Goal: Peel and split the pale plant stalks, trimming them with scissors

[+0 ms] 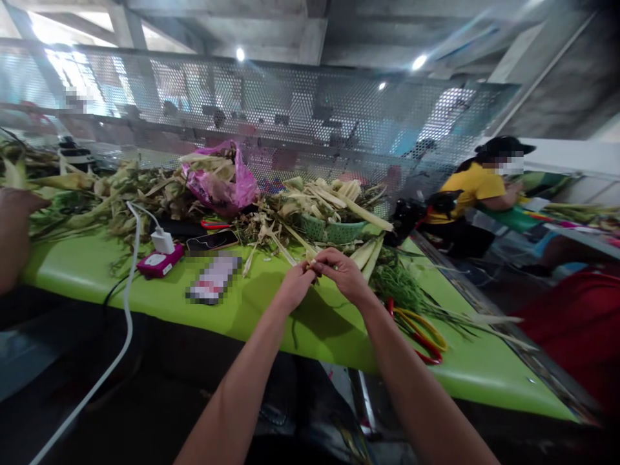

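Note:
Over the green table (271,316), my left hand (296,284) and my right hand (341,274) meet, both with fingers pinched together. Between them is a pale plant stalk (310,256), held near its end; the fingertips hide part of it. Just behind my hands stands a green basket (332,230) heaped with pale stalks and husks. Beside my right forearm lie scissors with red and yellow handles (421,329) and a bunch of feathery green leaves (400,281).
A pink plastic bag (245,184) of dried plant matter stands at the back. Left lie a phone (216,278), a dark phone (212,240) and a magenta power block (159,261) with a white cable (130,303). Another person's hand (19,206) is far left; a person in yellow (467,194) sits right.

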A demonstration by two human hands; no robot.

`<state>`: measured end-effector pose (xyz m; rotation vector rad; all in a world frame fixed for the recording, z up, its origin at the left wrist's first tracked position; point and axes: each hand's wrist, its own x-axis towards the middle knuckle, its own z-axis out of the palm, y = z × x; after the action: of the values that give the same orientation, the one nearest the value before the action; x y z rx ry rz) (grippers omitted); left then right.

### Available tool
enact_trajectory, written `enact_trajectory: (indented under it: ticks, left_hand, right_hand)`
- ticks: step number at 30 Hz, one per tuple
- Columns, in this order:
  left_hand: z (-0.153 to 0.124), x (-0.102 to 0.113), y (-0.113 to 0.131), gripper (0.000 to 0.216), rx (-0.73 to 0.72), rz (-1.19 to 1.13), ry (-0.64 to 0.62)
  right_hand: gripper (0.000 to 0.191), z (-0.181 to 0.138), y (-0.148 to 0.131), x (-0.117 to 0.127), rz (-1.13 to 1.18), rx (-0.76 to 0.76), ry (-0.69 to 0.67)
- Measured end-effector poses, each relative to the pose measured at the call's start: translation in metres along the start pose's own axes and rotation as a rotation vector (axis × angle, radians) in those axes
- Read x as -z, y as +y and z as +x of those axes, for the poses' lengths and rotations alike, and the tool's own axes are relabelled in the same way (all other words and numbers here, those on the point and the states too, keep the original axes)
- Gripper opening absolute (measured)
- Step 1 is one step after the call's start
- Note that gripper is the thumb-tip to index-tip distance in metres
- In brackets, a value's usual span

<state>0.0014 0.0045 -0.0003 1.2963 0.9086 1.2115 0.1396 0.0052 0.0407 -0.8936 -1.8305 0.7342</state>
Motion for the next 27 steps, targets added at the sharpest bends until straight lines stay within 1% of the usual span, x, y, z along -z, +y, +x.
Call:
enact_trajectory:
  ticks: [5,9,11,17,27]
  left_hand:
    - [0.002,0.0,-0.005,0.004,-0.069,0.094,0.045]
    - [0.0,0.0,-0.005,0.017,-0.105,0.091,0.076]
    - [-0.001,0.0,-0.004,0.019,-0.116,0.083,0.086]
    - [-0.001,0.001,0.002,0.019,-0.112,0.037,0.069]
    - [0.0,0.002,0.003,0.019,-0.139,-0.005,0.061]
  right_hand:
    - [0.01,-0.001,0.005,0.0,-0.073,0.007,0.007]
    - [0.014,-0.002,0.006,-0.001,-0.097,-0.019,0.015]
    - [0.013,-0.001,0.005,-0.001,-0.117,-0.021,0.023]
    - [0.008,-0.001,-0.001,0.001,-0.199,-0.013,0.034]
    - [0.008,-0.003,-0.005,-0.001,-0.271,0.029,0.043]
